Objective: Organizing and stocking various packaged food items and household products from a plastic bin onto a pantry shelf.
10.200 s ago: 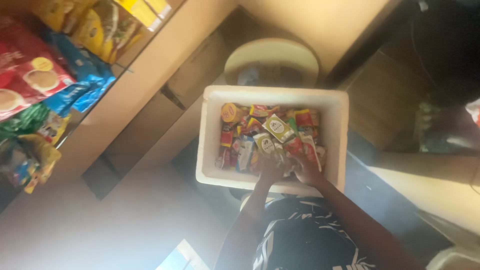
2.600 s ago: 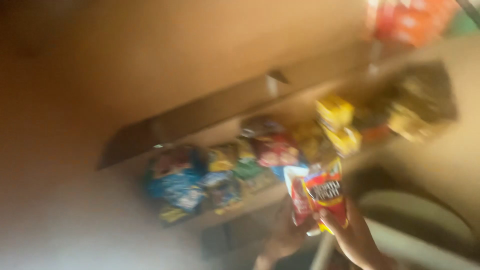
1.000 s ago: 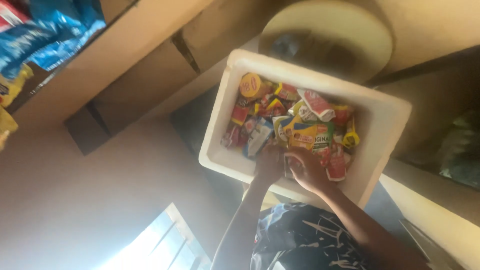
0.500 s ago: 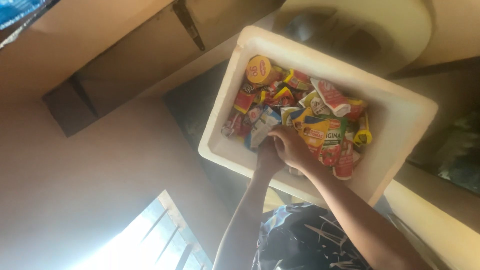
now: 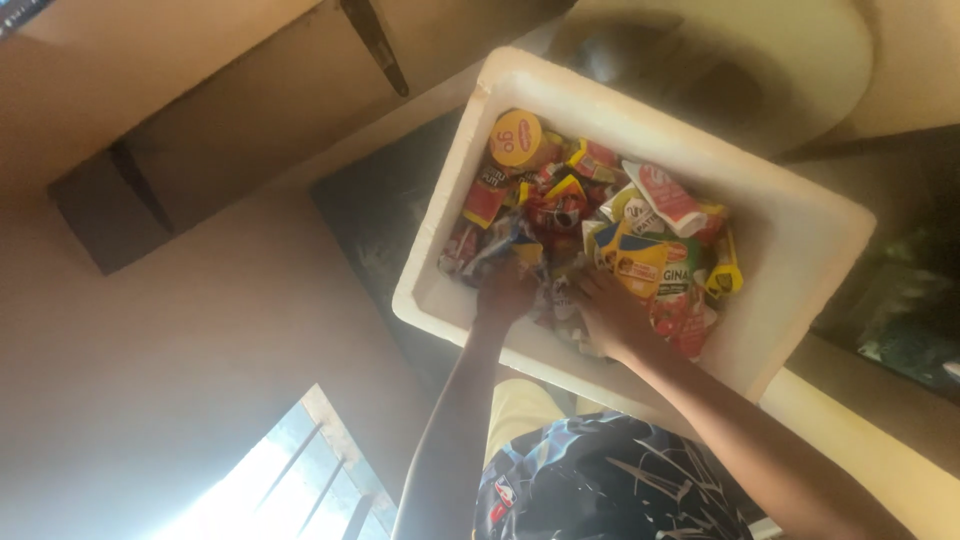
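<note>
While both your arms reach into the white foam box [image 5: 800, 260], your left hand [image 5: 505, 295] and right hand [image 5: 612, 315] dig among the snack packets [image 5: 600, 235] near its closest wall; I cannot tell whether either hand is gripping. A round yellow tub [image 5: 516, 140] lies at the far corner.

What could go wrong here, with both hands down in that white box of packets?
1. The packets are heaped loosely; digging with the left hand and right hand could push some over the low rim of the box.
2. The box appears to sit in front of the person's lap with no clear support visible; pressing on its near side might tip it.
3. Rough rummaging could burst a soft packet.
</note>
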